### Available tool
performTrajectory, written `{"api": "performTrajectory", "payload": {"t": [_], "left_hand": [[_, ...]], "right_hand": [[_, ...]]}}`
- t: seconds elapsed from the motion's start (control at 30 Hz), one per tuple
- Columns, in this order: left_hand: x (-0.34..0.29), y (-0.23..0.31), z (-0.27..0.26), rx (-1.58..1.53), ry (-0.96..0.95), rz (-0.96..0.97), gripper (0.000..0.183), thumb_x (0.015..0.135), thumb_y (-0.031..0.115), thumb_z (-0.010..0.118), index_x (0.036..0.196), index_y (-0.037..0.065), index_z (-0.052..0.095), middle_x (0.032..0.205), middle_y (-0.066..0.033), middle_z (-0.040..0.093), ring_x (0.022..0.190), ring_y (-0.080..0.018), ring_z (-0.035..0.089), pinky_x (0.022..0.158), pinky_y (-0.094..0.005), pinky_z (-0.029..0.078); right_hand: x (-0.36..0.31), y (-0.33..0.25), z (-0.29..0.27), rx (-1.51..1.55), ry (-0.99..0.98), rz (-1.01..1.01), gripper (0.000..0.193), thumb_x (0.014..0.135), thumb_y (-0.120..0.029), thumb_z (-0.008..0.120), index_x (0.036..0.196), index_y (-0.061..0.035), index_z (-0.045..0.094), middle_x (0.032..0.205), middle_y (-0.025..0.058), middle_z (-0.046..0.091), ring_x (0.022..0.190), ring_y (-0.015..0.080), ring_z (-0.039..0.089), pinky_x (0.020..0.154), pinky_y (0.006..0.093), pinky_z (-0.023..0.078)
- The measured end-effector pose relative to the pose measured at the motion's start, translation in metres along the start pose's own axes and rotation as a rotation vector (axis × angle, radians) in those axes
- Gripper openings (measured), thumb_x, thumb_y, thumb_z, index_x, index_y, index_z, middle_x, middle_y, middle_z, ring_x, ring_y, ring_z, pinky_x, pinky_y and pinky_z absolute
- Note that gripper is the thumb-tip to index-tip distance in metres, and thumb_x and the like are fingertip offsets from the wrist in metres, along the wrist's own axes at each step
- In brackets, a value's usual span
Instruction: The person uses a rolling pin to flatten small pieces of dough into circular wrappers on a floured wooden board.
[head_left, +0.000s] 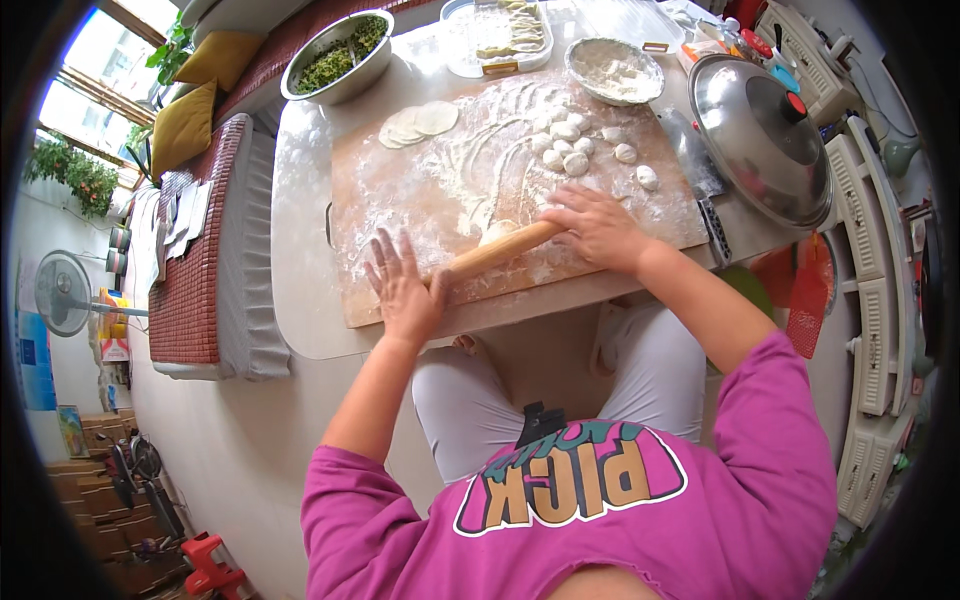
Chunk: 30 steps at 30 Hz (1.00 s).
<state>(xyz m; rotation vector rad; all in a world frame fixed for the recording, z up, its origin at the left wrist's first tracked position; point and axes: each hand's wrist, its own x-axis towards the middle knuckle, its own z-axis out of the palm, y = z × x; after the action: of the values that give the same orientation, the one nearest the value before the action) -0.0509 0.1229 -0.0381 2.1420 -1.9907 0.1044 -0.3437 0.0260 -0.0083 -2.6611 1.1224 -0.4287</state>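
A wooden rolling pin (pixel 500 250) lies at a slant near the front of a floury wooden board (pixel 370 290). My left hand (pixel 405 285) rests at its left end, fingers spread and pointing away. At the other end, my right hand (pixel 598 228) presses on the pin with fingers stretched out. Under the pin's middle, a small piece of dough (pixel 497 231) partly shows. Several round dough pieces (pixel 565 145) sit at the board's right, beyond my right hand. Flat dough wrappers (pixel 405 127) overlap at the far left of the board.
A metal bowl of chopped greens (pixel 340 65) stands far left. Behind the board are a container of dumplings (pixel 497 38) and a bowl of flour (pixel 614 72). On the right are a large pot lid (pixel 755 135), a cleaver (pixel 695 160) and a dark-handled knife (pixel 714 232).
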Motion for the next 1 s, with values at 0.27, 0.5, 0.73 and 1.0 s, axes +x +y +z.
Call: {"api": "performTrajectory", "payload": {"t": [0.27,0.5,0.73,1.0], "left_hand": [[0.025,-0.013,-0.013,0.014,-0.219,-0.020,0.081,0.084,0.055,0.040,0.138,-0.002,0.017,0.145,-0.0224,0.006,0.136,-0.0310,0.003,0.108,-0.0467,0.003],[0.080,-0.019,-0.017,-0.042,-0.139,-0.171,0.076,0.086,0.054,0.037,0.139,0.002,0.018,0.147,-0.0175,0.004,0.136,-0.0298,0.003,0.108,-0.0459,0.005],[0.030,-0.023,-0.004,-0.040,-0.197,0.040,0.080,0.084,0.052,0.042,0.138,-0.002,0.018,0.146,-0.0200,0.008,0.136,-0.0303,0.004,0.108,-0.0463,0.002],[0.025,-0.026,-0.008,0.014,-0.191,0.013,0.078,0.084,0.052,0.041,0.138,-0.001,0.020,0.146,-0.0184,0.006,0.136,-0.0297,0.001,0.108,-0.0465,0.000]], "right_hand": [[-0.005,-0.002,0.011,0.026,-0.180,0.108,0.055,0.093,-0.035,0.033,0.139,-0.0079,0.019,0.144,0.0143,0.019,0.134,0.0261,0.015,0.110,0.0379,0.009],[0.036,0.009,0.013,-0.032,-0.079,0.146,0.057,0.091,-0.033,0.038,0.138,-0.0048,0.021,0.144,0.0154,0.020,0.133,0.0283,0.019,0.109,0.0387,0.015],[-0.020,-0.007,0.009,0.055,-0.150,0.126,0.058,0.092,-0.034,0.036,0.138,-0.0047,0.019,0.144,0.0154,0.020,0.133,0.0268,0.018,0.109,0.0375,0.014],[-0.027,-0.019,0.012,-0.011,-0.207,0.146,0.059,0.092,-0.035,0.036,0.139,-0.0039,0.017,0.144,0.0149,0.019,0.134,0.0271,0.016,0.110,0.0382,0.011]]}}
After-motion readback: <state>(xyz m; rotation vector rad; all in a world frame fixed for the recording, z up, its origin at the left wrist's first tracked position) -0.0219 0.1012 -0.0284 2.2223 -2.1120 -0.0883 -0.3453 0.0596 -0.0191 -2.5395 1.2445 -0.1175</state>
